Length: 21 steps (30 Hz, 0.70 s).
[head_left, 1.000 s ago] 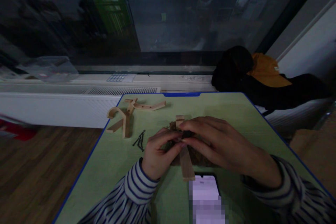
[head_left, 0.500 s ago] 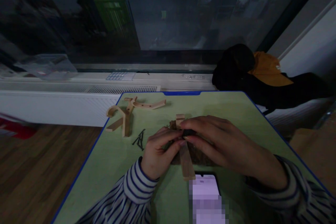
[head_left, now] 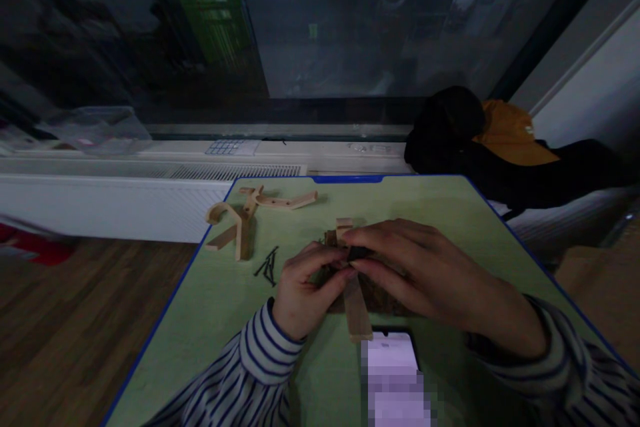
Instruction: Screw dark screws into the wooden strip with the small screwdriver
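Observation:
A small dark piece (head_left: pixel 358 253) is pinched between the thumb and fingers of my right hand (head_left: pixel 407 263); its kind cannot be made out. My left hand (head_left: pixel 306 283) meets it from the left, thumb and forefinger closed together at the same spot, and what they grip is hidden. Under both hands runs a pale wooden strip (head_left: pixel 357 313), one end toward me and the other showing beyond my fingers. It lies across a brown wooden piece (head_left: pixel 384 299), which my hands largely cover. Several dark screws or nails (head_left: pixel 269 265) lie loose left of my left hand.
Curved and straight wooden pieces (head_left: pixel 243 227) sit at the green table's (head_left: pixel 200 320) back left. A lit phone (head_left: pixel 393 360) lies near me. Behind are a radiator (head_left: pixel 125 200) and a window sill with a clear plastic box (head_left: pixel 100 130). Dark clothing and an orange cap (head_left: pixel 515 133) are at right.
The view has shifted very slightly. Both hands keep nearly the same pose around the dark piece, with only small finger movement.

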Each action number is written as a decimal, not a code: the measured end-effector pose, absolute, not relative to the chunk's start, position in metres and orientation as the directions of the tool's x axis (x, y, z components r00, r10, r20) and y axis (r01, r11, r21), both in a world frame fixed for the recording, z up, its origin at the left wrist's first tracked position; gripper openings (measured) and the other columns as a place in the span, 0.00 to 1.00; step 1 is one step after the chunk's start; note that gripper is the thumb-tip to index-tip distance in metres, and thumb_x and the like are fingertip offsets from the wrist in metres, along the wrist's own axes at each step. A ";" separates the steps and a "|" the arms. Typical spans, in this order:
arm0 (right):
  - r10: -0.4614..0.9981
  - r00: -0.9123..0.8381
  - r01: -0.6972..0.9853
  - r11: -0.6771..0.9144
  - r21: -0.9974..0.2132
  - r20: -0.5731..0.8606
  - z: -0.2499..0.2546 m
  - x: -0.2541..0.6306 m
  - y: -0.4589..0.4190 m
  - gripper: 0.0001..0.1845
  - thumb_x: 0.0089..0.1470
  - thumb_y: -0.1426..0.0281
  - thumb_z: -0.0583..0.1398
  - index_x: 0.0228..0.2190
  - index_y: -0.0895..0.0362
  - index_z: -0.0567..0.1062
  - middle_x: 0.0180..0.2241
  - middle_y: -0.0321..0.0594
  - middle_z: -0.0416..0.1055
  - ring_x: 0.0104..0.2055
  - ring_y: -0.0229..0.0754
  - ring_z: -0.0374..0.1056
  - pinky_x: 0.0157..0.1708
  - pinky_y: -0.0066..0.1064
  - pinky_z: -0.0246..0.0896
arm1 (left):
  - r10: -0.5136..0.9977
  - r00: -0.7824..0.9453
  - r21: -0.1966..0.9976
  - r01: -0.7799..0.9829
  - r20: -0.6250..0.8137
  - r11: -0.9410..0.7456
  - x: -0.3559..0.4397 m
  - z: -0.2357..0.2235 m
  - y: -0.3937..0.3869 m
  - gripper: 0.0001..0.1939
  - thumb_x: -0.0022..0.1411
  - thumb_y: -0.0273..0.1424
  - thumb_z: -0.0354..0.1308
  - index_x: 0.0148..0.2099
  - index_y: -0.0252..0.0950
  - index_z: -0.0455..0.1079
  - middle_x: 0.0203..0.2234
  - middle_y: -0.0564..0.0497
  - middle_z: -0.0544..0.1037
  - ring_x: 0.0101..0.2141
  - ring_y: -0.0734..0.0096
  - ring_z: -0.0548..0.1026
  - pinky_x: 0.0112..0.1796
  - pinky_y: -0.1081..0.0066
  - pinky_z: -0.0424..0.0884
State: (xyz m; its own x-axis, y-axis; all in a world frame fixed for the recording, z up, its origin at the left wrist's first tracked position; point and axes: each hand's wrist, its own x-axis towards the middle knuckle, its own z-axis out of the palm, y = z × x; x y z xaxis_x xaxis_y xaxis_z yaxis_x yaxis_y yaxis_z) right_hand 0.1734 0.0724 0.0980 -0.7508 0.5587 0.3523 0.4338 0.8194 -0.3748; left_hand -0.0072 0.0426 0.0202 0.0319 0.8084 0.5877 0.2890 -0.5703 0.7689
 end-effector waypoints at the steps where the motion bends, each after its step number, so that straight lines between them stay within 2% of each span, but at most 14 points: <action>1: 0.554 -0.755 0.428 0.822 -0.375 0.351 0.098 0.174 0.072 0.19 0.59 0.68 0.53 0.52 0.53 0.62 0.49 0.37 0.68 0.49 0.35 0.64 0.49 0.30 0.58 | 0.805 0.039 0.764 0.290 0.593 -0.577 -0.007 0.021 0.043 0.09 0.52 0.22 0.61 0.38 0.33 0.72 0.26 0.50 0.76 0.29 0.73 0.74 0.33 0.74 0.70; 4: 0.529 -0.768 0.410 0.839 -0.356 0.361 0.100 0.175 0.072 0.23 0.59 0.68 0.53 0.56 0.52 0.58 0.50 0.38 0.68 0.50 0.36 0.63 0.49 0.31 0.58 | 0.797 0.057 0.750 0.301 0.602 -0.588 -0.006 0.023 0.042 0.08 0.52 0.21 0.61 0.37 0.34 0.72 0.26 0.51 0.76 0.29 0.74 0.73 0.33 0.74 0.70; 11: 0.499 -0.776 0.406 0.864 -0.300 0.386 0.100 0.175 0.071 0.17 0.60 0.69 0.52 0.51 0.53 0.62 0.48 0.35 0.69 0.48 0.36 0.64 0.47 0.30 0.60 | 0.798 0.047 0.752 0.305 0.601 -0.584 -0.006 0.019 0.041 0.11 0.52 0.21 0.61 0.39 0.35 0.72 0.27 0.51 0.76 0.30 0.74 0.73 0.34 0.73 0.70; 21: 0.547 -0.753 0.481 0.837 -0.262 0.366 0.098 0.172 0.074 0.15 0.59 0.67 0.53 0.49 0.54 0.65 0.44 0.38 0.72 0.43 0.40 0.68 0.43 0.34 0.63 | 0.802 0.059 0.773 0.233 0.594 -0.590 -0.006 0.022 0.043 0.10 0.53 0.21 0.60 0.39 0.35 0.73 0.27 0.49 0.77 0.30 0.71 0.73 0.33 0.70 0.71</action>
